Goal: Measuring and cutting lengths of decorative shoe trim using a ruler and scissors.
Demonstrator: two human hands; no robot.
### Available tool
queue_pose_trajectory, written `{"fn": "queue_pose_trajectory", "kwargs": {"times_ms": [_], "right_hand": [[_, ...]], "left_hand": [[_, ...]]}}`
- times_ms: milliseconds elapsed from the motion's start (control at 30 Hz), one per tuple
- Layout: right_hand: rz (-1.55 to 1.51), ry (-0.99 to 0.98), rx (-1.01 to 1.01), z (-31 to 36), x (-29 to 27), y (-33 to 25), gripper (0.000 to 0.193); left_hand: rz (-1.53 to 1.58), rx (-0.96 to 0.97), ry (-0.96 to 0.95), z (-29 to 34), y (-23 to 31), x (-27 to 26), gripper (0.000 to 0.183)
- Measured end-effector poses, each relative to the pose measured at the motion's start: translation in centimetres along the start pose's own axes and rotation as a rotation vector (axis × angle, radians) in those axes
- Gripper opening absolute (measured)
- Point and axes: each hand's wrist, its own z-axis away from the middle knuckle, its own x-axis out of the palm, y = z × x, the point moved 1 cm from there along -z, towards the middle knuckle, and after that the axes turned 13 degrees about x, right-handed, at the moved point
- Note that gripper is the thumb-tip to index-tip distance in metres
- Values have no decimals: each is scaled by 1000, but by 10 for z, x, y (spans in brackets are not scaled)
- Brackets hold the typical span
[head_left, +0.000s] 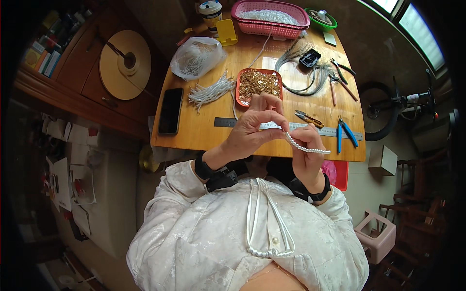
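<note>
left hand (255, 127) raised over the near edge of the wooden table (204, 131), fingers curled in, thumb and fingertips pinched on the upper end of a short strand of white pearl beads (305, 147). right hand (305, 154) just beside and below, fingers closed around the same strand, free end of the beads sticking out to the right past the knuckles. both hands touching each other, black bands on both wrists, white patterned sleeves below.

on the table behind the hands: a steel ruler (291, 127) lying crosswise, partly hidden by the left hand; an orange tray of gold sequins (258, 85) directly beyond the fingers; a bundle of white beaded strands (209, 91) to the left of the tray; a black phone (170, 110) near the left edge; a clear plastic bag (196, 57) further back. to the right, small yellow-handled snips (308, 118) touching the ruler, blue-handled pliers (346, 133) near the right edge, a loop of grey wire (310, 77) behind them. at the far edge, a pink basket (272, 19) and a green bowl (321, 19).

white cord with a beaded loop (269, 228) hanging down the chest.
</note>
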Motion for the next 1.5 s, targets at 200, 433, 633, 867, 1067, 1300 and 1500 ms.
{"fn": "queue_pose_trajectory", "kwargs": {"times_ms": [200, 433, 633, 867, 1067, 1300, 1500], "right_hand": [[30, -240, -151, -22, -16, -5, 10], [188, -318, -244, -31, -32, -10, 6], [561, -268, -194, -35, -23, -9, 10], [617, -168, -187, -21, -8, -7, 11], [453, -175, -85, -19, -12, 5, 11], [473, -203, -101, -17, -12, 4, 10], [672, -191, -262, -11, -10, 12, 14]], "left_hand": [[-33, 78, -171, -4, 20, -3, 7], [-325, 291, -329, -9, 35, -5, 10], [-918, 285, -268, 1, 22, -1, 9], [-919, 71, -64, 11, 8, 5, 9], [-242, -297, 59, 13, -8, -7, 8], [376, -588, 84, 16, -17, -14, 14], [463, -670, 136, 17, -21, -12, 18]]}}
